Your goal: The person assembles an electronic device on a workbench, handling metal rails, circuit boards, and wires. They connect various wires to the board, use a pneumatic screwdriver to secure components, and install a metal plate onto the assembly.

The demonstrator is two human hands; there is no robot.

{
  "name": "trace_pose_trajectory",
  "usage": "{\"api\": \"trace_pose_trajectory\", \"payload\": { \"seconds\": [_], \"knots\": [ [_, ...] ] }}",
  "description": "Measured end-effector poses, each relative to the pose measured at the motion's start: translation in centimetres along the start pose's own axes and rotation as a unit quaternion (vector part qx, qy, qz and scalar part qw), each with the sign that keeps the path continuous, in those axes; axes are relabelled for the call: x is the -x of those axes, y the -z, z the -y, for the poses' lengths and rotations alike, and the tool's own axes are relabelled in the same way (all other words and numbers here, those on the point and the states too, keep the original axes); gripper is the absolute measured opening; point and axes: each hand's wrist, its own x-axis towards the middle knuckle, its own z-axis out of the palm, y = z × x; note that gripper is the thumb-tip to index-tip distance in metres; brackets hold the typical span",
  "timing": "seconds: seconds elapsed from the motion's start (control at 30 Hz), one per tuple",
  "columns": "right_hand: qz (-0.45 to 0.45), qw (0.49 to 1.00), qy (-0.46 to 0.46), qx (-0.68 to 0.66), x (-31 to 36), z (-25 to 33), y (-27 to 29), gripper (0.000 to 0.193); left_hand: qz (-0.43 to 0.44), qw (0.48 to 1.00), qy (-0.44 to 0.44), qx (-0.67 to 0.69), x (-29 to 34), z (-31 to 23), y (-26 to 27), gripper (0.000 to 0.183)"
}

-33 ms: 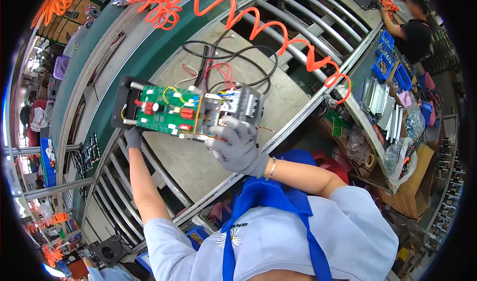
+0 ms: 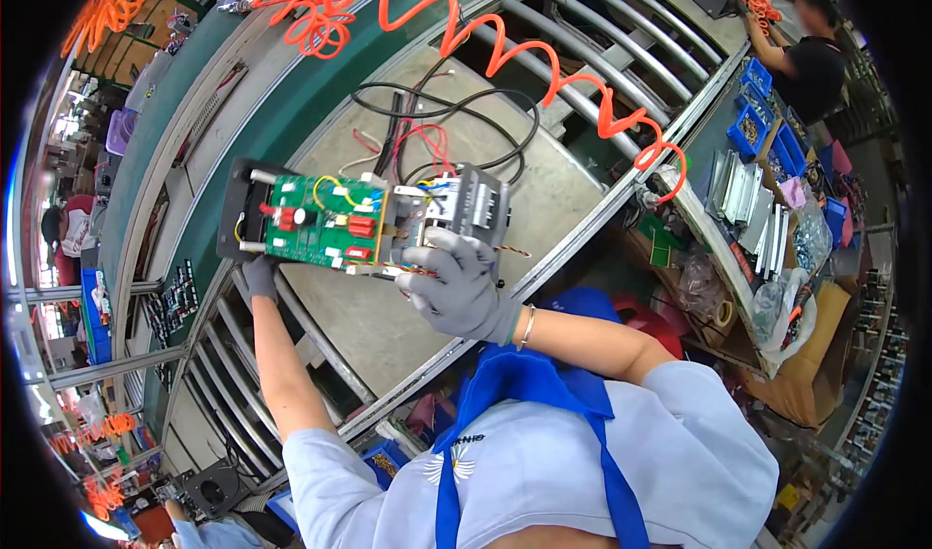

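Open-frame electronic assembly on a roller conveyor; clock directions take the top edge as twelve. The assembly lies just toward ten o'clock of centre, over a pale board (image 2: 379, 321) beside conveyor rollers (image 2: 325, 340). Its green circuit board (image 2: 320, 240) sits between a black end panel (image 2: 231, 199) at nine o'clock and a black-and-white module (image 2: 476, 204) at three.

The gray-gloved right hand (image 2: 461, 287) curls, fingers partly bent, over the assembly's four o'clock edge, near a twisted wire (image 2: 513, 251); whether it pinches anything cannot be told. The gray-gloved left hand (image 2: 260, 275) meets the eight o'clock corner, its fingers hidden under the panel, so its grip cannot be judged.

The work appears partway done: board, panel and module are joined, whereas no cover is visible and the twisted wire's outer end looks free. Beyond, at twelve o'clock, lie a black cable (image 2: 396, 122) and red leads (image 2: 446, 141); the module obscures whether these connect. The assembly's underside is unseen, and small connectors blur.
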Motion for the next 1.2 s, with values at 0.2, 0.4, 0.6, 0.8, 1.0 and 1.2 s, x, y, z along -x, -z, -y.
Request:
{"api": "trace_pose_trajectory", "payload": {
  "seconds": [0.2, 0.4, 0.6, 0.8, 1.0, 1.2],
  "knots": [
    [0.016, 0.992, 0.093, -0.08, -1.9, -5.2, 0.7, 0.026, -0.103, 0.992, 0.035, -0.067, 11.0, -0.1, 3.6, 0.054],
    [-0.038, 0.996, -0.067, -0.035, -1.0, -7.4, 3.8, 0.056, -0.204, 0.969, 0.052, -0.13, 26.3, 2.5, 2.3, 0.048],
    [0.047, 0.974, -0.219, 0.021, 17.0, -11.6, 8.4, 0.042, -0.271, 0.947, 0.118, -0.125, 28.9, 4.5, 2.7, 0.03],
    [0.187, 0.575, -0.793, 0.073, 45.4, -22.1, 15.8, 0.065, -0.178, 0.932, 0.134, -0.287, 29.6, 3.3, 4.1, 0.03],
    [0.256, 0.39, -0.875, 0.128, 57.0, -28.0, 21.8, 0.09, -0.045, 0.895, 0.119, -0.427, 28.2, 3.4, 8.6, 0.029],
    [0.208, 0.398, -0.881, 0.145, 64.4, -25.2, 21.9, 0.092, -0.001, 0.843, 0.203, -0.497, 28.2, 2.1, 7.5, 0.039]
  ]
}}
